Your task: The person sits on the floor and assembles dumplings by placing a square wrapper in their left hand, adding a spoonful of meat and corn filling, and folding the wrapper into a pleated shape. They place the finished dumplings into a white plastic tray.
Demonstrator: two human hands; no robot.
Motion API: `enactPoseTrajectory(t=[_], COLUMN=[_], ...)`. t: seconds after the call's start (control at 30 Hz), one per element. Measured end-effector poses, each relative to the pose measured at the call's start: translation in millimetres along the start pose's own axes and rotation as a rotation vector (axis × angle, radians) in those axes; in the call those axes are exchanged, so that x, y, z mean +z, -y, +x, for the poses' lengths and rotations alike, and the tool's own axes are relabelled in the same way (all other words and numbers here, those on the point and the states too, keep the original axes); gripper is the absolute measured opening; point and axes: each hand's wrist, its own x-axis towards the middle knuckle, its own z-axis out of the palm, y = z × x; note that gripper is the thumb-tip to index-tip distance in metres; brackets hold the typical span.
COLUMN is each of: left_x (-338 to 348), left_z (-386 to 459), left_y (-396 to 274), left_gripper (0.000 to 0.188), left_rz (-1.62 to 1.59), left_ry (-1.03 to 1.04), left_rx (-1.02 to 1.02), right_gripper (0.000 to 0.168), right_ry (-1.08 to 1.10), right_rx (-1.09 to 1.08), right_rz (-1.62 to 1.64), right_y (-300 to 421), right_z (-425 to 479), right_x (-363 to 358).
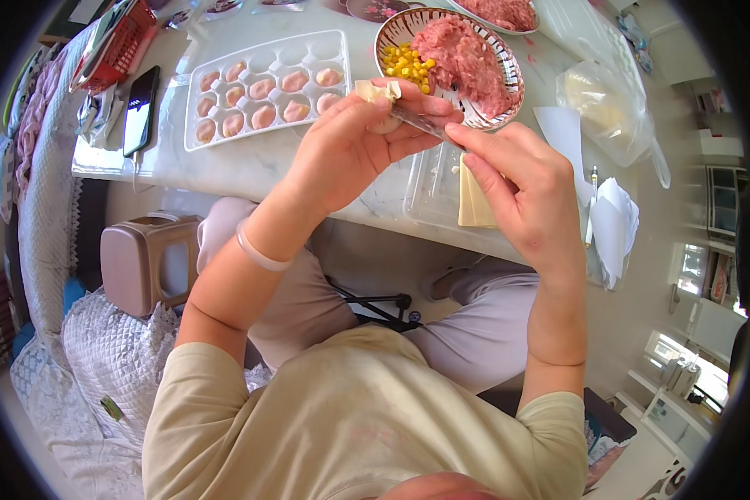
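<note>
My left hand holds a thin dough wrapper gathered up at its fingertips, beside the bowl's near left rim. A slim metal utensil, its exact kind unclear, is in my right hand, with its far end at the wrapper. Beyond the hands, a patterned bowl holds pink minced meat and yellow corn kernels. To the left lies a white plastic tray with round cups, several holding filled dumplings. A stack of square wrappers lies partly under my right hand, by a clear plastic tray.
A phone with a cable lies at the left, near a red plastic basket. At the right are a plastic bag, a pen and crumpled white paper. Another plate of mince stands at the far edge.
</note>
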Motion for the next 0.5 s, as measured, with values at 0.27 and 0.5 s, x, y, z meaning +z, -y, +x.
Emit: enactPoseTrajectory(t=[0.27,0.5], left_x=[6,12], left_z=[1,-3], left_y=[-1,-1], left_gripper=[0.032,0.024], left_rz=[-0.117,0.218], left_ry=[-0.046,-0.292], left_rx=[-0.029,-0.022], right_gripper=[0.023,0.024], right_ry=[0.045,0.085], right_rx=[0.021,0.046], right_rz=[-0.019,-0.047], right_y=[-6,-6], right_z=[2,3], right_x=[-7,-19])
